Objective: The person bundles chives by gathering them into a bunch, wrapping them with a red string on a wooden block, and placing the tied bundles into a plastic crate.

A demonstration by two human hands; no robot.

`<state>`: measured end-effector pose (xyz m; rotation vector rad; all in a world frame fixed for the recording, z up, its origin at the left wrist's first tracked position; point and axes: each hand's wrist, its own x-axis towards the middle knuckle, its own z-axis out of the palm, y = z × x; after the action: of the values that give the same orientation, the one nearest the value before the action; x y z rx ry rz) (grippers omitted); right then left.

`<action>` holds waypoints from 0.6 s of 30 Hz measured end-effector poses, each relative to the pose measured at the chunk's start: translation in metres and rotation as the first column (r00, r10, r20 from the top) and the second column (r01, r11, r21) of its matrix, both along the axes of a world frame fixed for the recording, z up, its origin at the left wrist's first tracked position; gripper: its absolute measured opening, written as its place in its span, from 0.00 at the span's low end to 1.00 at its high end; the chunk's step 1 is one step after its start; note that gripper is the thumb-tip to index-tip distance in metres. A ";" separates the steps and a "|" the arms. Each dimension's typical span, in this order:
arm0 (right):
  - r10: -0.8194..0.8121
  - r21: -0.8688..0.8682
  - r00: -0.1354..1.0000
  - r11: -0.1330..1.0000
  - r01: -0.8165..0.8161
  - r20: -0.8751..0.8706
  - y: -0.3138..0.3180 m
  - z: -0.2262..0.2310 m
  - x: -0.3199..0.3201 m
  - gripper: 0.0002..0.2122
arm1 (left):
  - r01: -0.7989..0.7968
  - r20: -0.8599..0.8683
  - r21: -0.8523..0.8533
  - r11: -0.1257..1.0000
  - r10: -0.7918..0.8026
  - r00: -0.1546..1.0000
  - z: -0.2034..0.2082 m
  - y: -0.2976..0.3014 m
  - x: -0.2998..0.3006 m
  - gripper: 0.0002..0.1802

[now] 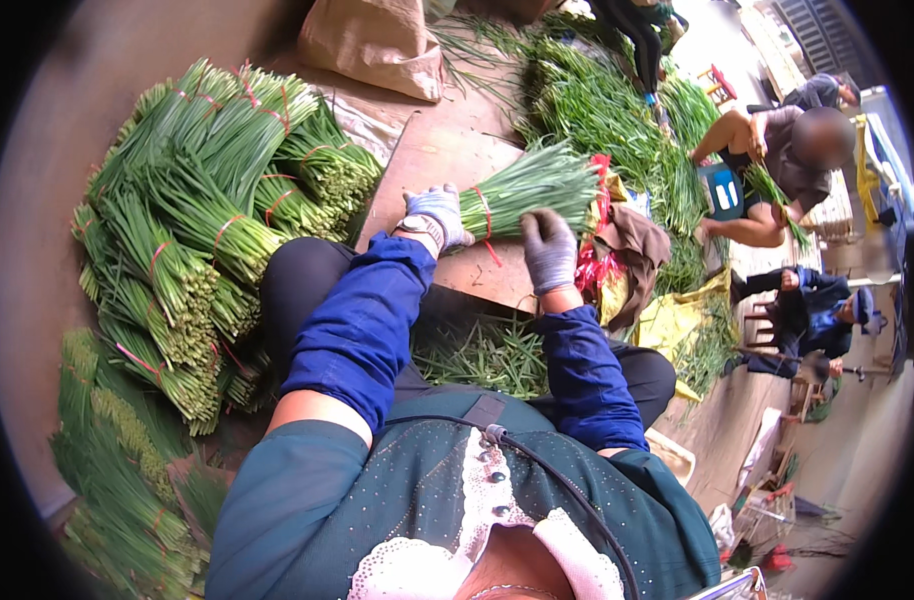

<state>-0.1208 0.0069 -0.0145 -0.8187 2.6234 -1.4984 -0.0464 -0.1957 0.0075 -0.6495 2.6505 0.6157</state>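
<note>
A bundle of green garlic chives lies across a wooden board in front of me, with a red tie round it. My left hand, in a grey work glove, grips the bundle at its stem end, left of the tie. The tie's loose end hangs down over the board. My right hand, also gloved, is closed beside the near edge of the leaves. Whether its curled fingers hold anything is hidden. Blue sleeve covers run over both my forearms.
Tied chive bundles are piled high at my left. Loose chives spread over the floor at the far right. A brown cloth lies right of the board. A sack stands behind it. Several people sit or stand at the right.
</note>
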 end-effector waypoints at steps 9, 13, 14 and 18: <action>-0.043 0.336 0.673 0.889 -0.312 0.739 -0.008 -0.021 0.007 0.14 | 0.084 -0.080 -0.439 0.895 -0.132 0.988 -0.039 0.058 -0.024 0.32; 0.140 -0.131 0.476 0.990 -0.053 0.868 -0.003 -0.036 0.003 0.07 | 0.005 -0.226 -0.538 0.843 -0.150 0.963 -0.055 0.056 -0.021 0.41; 0.137 -0.174 0.435 0.984 0.047 0.890 0.000 -0.041 -0.003 0.07 | 0.082 -0.145 -0.413 0.907 -0.155 0.977 -0.052 0.050 -0.023 0.49; -0.007 -0.039 0.427 0.995 0.097 0.904 -0.002 -0.026 -0.015 0.13 | 0.126 0.005 -0.162 0.979 -0.127 0.992 -0.014 0.025 -0.027 0.68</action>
<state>-0.1356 0.0046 -0.0409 0.1514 1.7288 -1.4474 -0.0733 -0.1707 -0.0067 -0.5177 2.7414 0.3699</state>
